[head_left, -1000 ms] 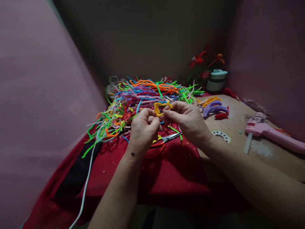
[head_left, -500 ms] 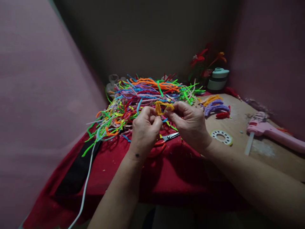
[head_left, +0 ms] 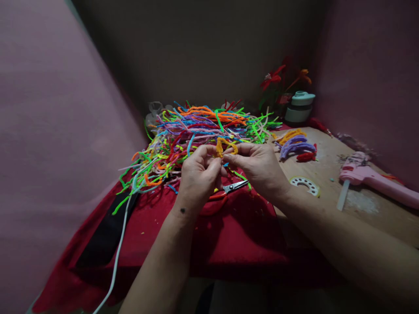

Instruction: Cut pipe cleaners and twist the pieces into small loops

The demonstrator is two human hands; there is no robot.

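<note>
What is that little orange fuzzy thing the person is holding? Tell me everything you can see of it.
The orange pipe cleaner looks like a short fuzzy wire, bent into a small kinked loop. It is held up above the red cloth, in front of the big colourful pile. The left hand pinches its lower left end and the right hand pinches its right side. Its lower part is hidden by fingers.
</note>
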